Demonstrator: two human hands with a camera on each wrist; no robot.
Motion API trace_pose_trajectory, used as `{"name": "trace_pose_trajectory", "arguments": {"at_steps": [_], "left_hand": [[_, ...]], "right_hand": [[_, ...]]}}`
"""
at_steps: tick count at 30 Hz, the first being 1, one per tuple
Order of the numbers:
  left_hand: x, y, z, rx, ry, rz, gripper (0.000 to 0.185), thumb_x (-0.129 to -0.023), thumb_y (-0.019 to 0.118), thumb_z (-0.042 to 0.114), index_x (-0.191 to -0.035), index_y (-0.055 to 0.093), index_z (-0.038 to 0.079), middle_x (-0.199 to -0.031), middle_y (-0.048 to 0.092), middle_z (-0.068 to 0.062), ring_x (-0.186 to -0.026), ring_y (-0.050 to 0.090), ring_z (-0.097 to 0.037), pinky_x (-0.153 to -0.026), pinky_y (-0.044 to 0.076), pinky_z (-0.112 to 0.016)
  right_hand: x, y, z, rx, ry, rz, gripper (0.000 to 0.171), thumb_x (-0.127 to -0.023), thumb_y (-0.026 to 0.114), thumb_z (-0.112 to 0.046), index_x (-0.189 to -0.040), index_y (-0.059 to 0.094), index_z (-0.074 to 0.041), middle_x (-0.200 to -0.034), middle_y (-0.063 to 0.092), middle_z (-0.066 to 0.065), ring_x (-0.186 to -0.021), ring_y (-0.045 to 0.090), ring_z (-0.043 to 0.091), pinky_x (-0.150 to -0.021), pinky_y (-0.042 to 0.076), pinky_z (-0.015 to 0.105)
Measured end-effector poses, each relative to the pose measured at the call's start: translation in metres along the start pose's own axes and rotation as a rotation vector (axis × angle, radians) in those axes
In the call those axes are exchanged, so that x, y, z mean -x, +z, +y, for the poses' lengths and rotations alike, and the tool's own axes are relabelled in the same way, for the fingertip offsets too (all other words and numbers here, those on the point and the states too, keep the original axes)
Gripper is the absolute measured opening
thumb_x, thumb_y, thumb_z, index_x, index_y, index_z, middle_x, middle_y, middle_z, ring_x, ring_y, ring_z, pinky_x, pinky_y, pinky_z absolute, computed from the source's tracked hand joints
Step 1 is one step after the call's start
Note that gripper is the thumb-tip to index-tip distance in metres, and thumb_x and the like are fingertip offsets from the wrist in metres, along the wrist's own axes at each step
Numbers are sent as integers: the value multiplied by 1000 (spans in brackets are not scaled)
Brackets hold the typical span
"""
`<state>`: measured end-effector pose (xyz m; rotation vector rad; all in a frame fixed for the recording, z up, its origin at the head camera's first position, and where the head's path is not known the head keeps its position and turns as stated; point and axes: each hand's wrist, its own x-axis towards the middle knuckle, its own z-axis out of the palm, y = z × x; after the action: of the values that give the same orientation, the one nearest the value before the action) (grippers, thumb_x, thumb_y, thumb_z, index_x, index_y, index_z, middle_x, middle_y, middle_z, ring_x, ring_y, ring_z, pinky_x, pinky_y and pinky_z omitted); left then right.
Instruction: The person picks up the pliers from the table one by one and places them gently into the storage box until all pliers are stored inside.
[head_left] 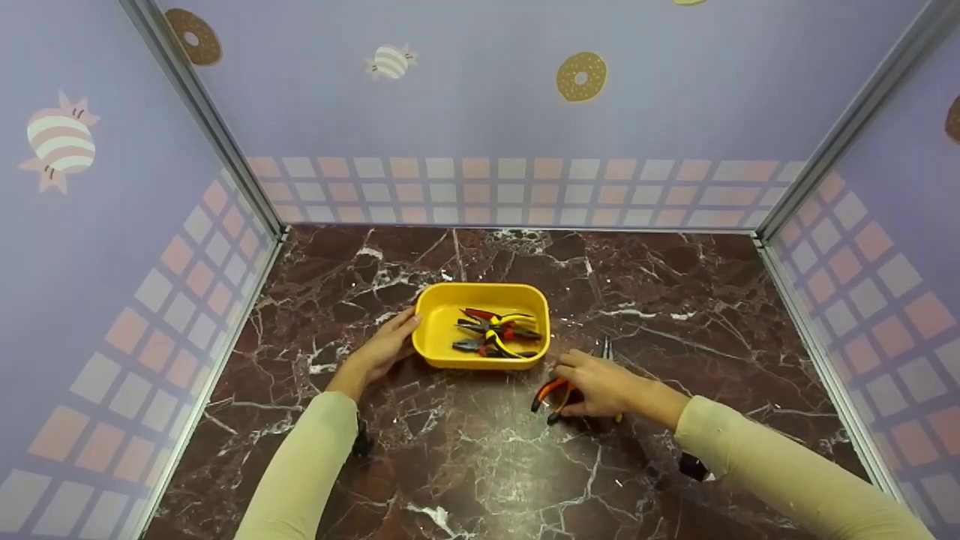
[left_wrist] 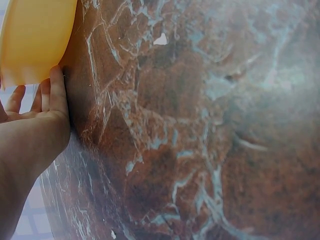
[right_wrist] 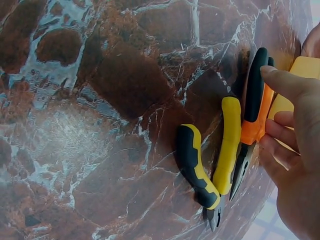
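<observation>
- Resting against the near-left end of the yellow tray (head_left: 431,330), the left hand (head_left: 384,346) has its fingers straight and spread, touching the tray wall without curling round it.
- The right hand (head_left: 600,384) lies over the orange-handled pliers (head_left: 551,391) on the marble table (head_left: 480,465); its fingers curl toward the handles, though a closed grip cannot be confirmed.
- Just beside them lie yellow-and-black pliers (right_wrist: 215,160), touching the orange pair.
- These steel tools likely feel heavy and rigid; the rubbery handles offer the best non-slip hold.
- Inside the tray lie about 3 more pliers (head_left: 495,334) with red, yellow and black handles, overlapping.
</observation>
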<state>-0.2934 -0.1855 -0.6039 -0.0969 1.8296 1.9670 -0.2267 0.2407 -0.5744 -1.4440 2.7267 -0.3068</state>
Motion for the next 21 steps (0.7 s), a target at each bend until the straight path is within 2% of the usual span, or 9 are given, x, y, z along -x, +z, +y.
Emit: {"name": "trace_pose_trajectory", "arguments": {"at_steps": [9,21], "left_hand": [[0,0,-1,10,-1,0,67,-116,46,35,-171,18,10,-171,30,-17,-153,39,-36,-124,36,-49],[0,1,-1,11,7,-4,66,-116,46,33,-171,17,9,-171,31,-17,-152,40,-35,-125,35,-51]], "right_hand": [[-2,3,-1,7,7,-26,57,-81,93,-42,-122,71,-9,-117,61,4,-108,58,23,-87,59,42],[-6,6,-1,80,-74,-8,50,-74,94,-34,-111,71,-10,-110,60,4,-98,58,22,-85,58,40]]}}
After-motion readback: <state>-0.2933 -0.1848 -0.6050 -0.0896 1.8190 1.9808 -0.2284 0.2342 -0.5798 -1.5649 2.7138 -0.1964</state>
